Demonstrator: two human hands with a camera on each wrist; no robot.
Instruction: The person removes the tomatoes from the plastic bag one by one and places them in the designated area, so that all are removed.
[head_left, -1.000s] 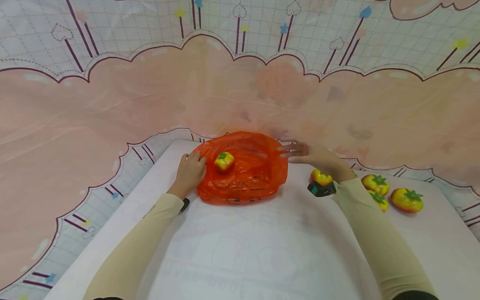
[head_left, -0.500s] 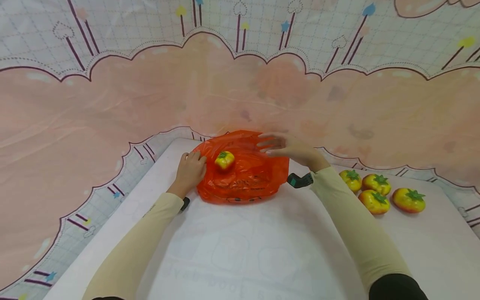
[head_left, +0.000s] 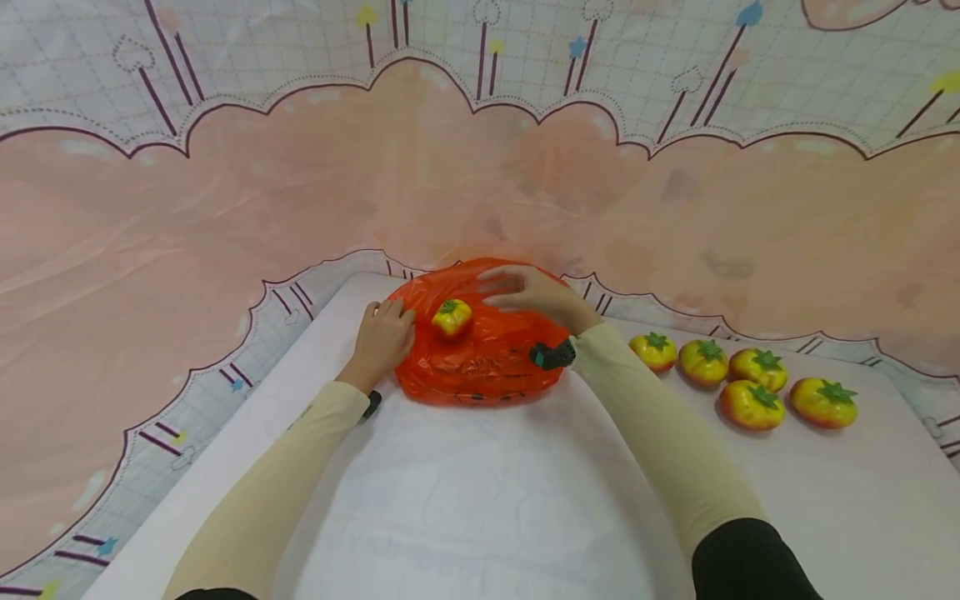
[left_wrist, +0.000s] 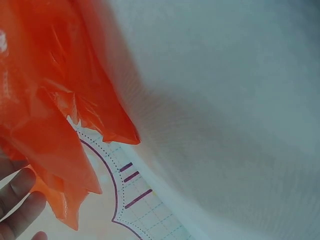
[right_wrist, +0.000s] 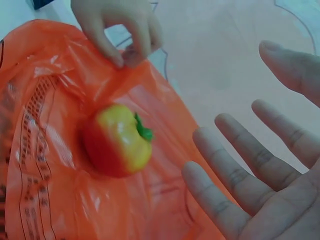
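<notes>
A crumpled orange plastic bag point(head_left: 480, 367) with dark print lies on the white table. One yellow-and-red, persimmon-like fruit point(head_left: 452, 318) with a green leafy top rests against its plastic; I cannot tell whether it is inside or on top. My left hand point(head_left: 384, 337) pinches the bag's left edge between thumb and fingers, as the right wrist view shows. Over the bag's back right part is my right hand point(head_left: 528, 292), its fingers spread and relaxed with nothing in them. In the right wrist view that right hand point(right_wrist: 265, 175) is apart from the fruit point(right_wrist: 119, 141).
Several similar fruits point(head_left: 752, 406) sit in a group on the right side of the white table point(head_left: 450, 500). Behind the table hangs a patterned cloth point(head_left: 450, 183) in pink and white. A dark wrist device point(head_left: 552, 355) hangs under the right wrist.
My right hand has moved left from the bag's right edge to over the bag, near the fruit. The left hand keeps its grip on the bag's left edge.
</notes>
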